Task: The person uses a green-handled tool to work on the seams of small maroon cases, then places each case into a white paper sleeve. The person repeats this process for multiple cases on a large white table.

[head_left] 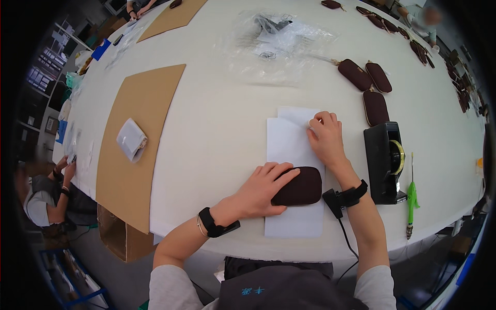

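A dark brown zip pouch point(306, 187) lies on a stack of white paper sheets point(287, 147) in front of me. My left hand point(253, 192) is closed on the pouch's left end, fingers over the top and thumb at the near edge. Farther up, my right hand point(325, 138) has its fingers curled in a pinch at the right edge of the upper sheet. That sheet sits askew over the one below it. The fingertips partly hide the pinched spot. Each wrist wears a black band.
To the right stand a black tape dispenser point(380, 165) and a green-handled tool point(412, 199). Several brown pouches point(375, 107) lie beyond. A wrapped white packet point(132, 140) rests on cardboard point(135, 186) at left. Clear plastic bags point(274, 46) lie ahead. Other people work around the table.
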`<state>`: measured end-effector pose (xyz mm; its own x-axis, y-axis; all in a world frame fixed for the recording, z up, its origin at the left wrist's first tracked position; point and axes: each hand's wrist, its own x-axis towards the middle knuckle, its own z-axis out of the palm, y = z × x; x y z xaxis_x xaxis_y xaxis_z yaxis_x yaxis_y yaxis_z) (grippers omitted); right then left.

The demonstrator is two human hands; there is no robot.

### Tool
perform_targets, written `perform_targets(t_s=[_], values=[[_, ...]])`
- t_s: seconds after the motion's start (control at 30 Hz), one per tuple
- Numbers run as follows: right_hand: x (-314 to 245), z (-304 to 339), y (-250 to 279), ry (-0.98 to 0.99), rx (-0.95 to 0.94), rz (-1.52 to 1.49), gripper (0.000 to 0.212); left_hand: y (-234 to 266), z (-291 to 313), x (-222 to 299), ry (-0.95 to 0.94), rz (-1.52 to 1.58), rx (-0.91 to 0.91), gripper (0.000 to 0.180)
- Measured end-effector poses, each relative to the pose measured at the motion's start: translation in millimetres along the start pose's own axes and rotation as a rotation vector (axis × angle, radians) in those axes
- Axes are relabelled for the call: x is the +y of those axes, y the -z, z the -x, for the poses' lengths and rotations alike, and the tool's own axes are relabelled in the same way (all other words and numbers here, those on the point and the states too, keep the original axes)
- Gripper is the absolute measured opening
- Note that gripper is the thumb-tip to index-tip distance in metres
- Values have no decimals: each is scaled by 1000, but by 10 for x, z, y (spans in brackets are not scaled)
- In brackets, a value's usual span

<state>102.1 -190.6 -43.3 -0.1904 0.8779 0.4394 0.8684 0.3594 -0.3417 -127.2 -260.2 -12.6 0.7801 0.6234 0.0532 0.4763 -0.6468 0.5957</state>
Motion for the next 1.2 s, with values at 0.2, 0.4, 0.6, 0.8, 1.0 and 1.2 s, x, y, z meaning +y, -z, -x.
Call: perform_targets(t_s=[0.2, 0.4, 0.6, 0.8, 1.0, 1.2], values=[[-108, -7, 94, -54, 119, -373, 13, -7, 22, 23, 38, 52, 58, 83], [-421, 214, 485, -340, -46, -937, 22, 26, 131, 20, 167, 132, 151, 86], [-598, 580, 641, -247, 11, -931, 42, -23, 214, -36, 223, 160, 144, 80], [-676, 898, 704, -166, -30, -878, 52, -57, 254, 4, 224, 251, 206, 62], [-746, 1088, 811, 47, -131, -558, 38, 99, 349, -119, 163, 348, 462, 29], [-703, 1265, 795, 217, -146, -458, 26, 203, 34, 28, -131, 47, 273, 17]])
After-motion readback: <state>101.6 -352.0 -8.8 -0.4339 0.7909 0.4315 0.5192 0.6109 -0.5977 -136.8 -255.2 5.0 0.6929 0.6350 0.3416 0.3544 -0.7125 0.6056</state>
